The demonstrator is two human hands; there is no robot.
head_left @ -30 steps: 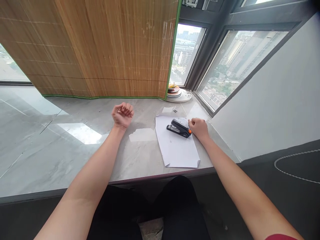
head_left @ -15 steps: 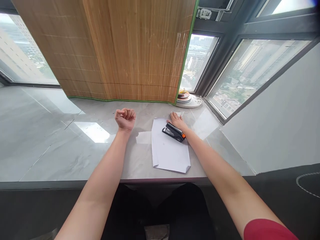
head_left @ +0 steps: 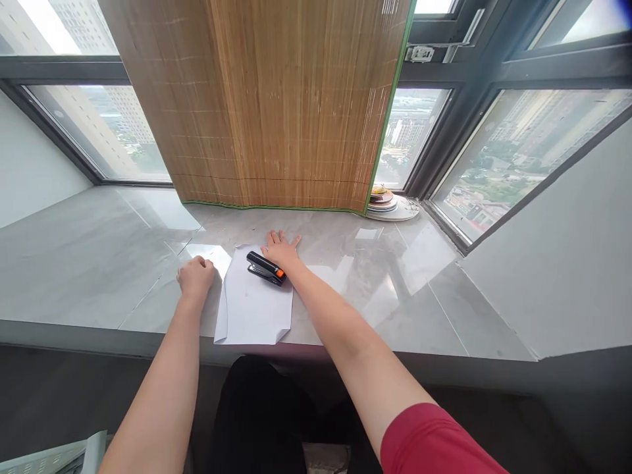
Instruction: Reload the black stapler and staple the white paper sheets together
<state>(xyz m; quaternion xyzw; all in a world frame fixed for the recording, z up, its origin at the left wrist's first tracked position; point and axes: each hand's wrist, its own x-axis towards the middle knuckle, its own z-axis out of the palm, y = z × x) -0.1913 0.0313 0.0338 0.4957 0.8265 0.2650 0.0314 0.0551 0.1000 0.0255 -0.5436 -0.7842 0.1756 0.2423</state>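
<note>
A white sheet of paper [head_left: 254, 316], possibly more than one, lies on the grey marble-like window sill with its lower corners folded. On its upper part rests a black stapler [head_left: 266, 268] with an orange piece at its rear end. My right hand [head_left: 280, 249] lies flat with fingers spread at the paper's upper right, close against the stapler; whether it touches the stapler I cannot tell. To the left of the paper, my left hand [head_left: 196, 276] is closed in a fist on or just above the sill, with nothing visible in it.
A bamboo mat [head_left: 291, 118] with green edging hangs or leans behind the sill. Stacked plates [head_left: 388, 205] stand in the back right corner by the windows. The sill's front edge [head_left: 133, 339] runs close before my legs. A pale plastic basket [head_left: 54, 457] shows at lower left.
The paper and stapler have shifted left along the sill together with my right hand, whose fingers are now spread wider. My left fist has moved left and nearer, turning over. The view has swung too.
</note>
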